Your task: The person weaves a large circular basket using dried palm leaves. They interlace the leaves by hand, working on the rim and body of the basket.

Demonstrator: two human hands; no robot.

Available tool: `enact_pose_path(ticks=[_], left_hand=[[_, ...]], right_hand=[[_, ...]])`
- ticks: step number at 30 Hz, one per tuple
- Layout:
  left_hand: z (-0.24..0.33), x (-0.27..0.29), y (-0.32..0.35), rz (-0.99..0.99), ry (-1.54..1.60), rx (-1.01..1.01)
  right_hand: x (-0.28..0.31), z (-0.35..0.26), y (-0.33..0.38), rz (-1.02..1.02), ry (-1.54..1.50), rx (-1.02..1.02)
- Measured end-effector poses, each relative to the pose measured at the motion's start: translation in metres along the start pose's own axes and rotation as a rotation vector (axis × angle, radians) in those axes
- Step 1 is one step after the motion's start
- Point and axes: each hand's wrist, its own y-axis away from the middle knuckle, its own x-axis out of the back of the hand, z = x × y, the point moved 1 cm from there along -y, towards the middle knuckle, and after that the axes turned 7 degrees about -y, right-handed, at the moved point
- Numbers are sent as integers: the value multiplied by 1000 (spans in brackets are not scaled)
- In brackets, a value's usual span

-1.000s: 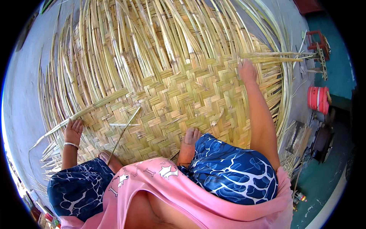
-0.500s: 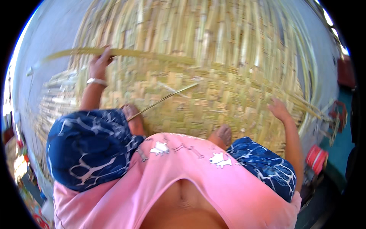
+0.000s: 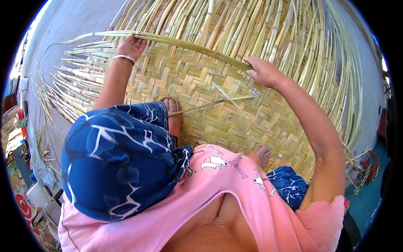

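Note:
A long, flat, pale green reed strip (image 3: 189,45) stretches across the woven mat (image 3: 180,69), bowed, its left part reaching out past the mat's edge. My left hand (image 3: 131,48), with a white band at the wrist, pinches the strip left of its middle between thumb and fingers. At the strip's right end my right hand (image 3: 264,73) is closed, its fingertips on the reed. Beneath, the mat shows a diagonal weave, with unwoven reed ends (image 3: 235,29) fanning out on the far side. A thin stick (image 3: 214,103) lies on the woven part.
My bare feet (image 3: 173,115) are on the mat. Loose reed ends (image 3: 77,84) spread over the grey floor (image 3: 75,25) at the left. A dark red metal object (image 3: 370,164) stands at the right edge. Mixed household items (image 3: 46,201) sit at the lower left.
My right hand has moved from the mat's right side up and left to the strip's right end. My left hand still has the strip. The view has shifted.

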Motion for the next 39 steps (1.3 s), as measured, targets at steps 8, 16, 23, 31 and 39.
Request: enact_pose_path(ticks=[8,16,23,31,39], left_hand=[[43,-128,45,-670,-968,-634],[-49,-273,207,-1240,-1601,-1774],[-71,-242,60,-535,-2002,-1194],[-133,-230,25,-617,-2044,-905],[-124,-243,11,-684,-1444,-195]], right_hand=[[-6,-12,-20,-18,-67,-99],[-22,-7,-13,338,133,34],[-19,-3,-13,500,-102,-395],[-8,2,-1,533,-351,-430],[0,2,4,472,-411,-376]])
